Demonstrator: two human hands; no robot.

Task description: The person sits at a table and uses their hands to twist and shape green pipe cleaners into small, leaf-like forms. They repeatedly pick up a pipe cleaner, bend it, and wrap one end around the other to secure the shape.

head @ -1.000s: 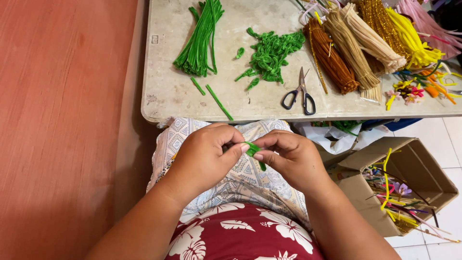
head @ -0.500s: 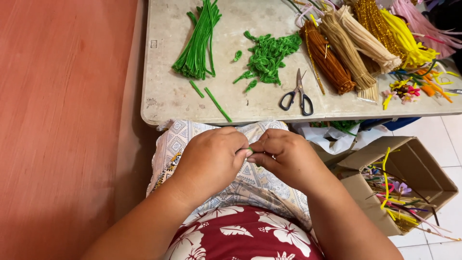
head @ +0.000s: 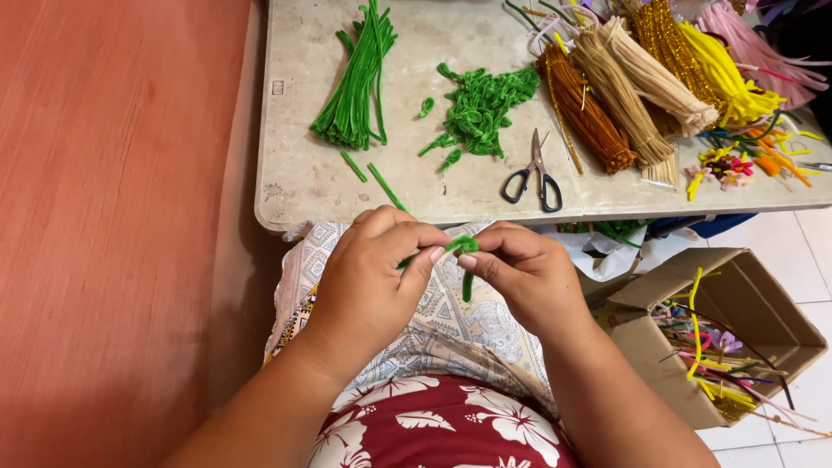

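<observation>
Seen from above, over the lap, just below the near edge of a pale, worn table top (head: 303, 186): left hand (head: 373, 277) and right hand (head: 529, 277) drawn close together, fingertips almost meeting. Pinched between thumb and forefinger of both, a short, fuzzy, bright green pipe cleaner piece (head: 464, 251), curled at the top with a tail hanging down in front of a patterned white and blue cloth (head: 451, 321) spread across the lap. Both hands closed on that piece, left thumb pressed against its curled end, right fingers bent around its other side. On the table, well apart from the hands: a bundle of long straight green pipe cleaners (head: 355, 87) at the left, 2 short green cut lengths (head: 373, 173) lying near the front edge, a heap of small curled green pieces (head: 481, 104) in the middle, and black-handled scissors (head: 537, 169) lying with blades pointing away. Further right, bundles of brown (head: 585, 108), tan (head: 620, 87), cream (head: 659, 78), yellow (head: 724, 74) and pink pipe cleaners (head: 750, 43), fanned side by side, with small multicoloured bits (head: 737, 160) just beyond. Down at the right, on pale floor tiles, an open cardboard box (head: 650, 342) holding mixed coloured offcuts. At the left, a reddish-orange wall surface (head: 113, 217).
</observation>
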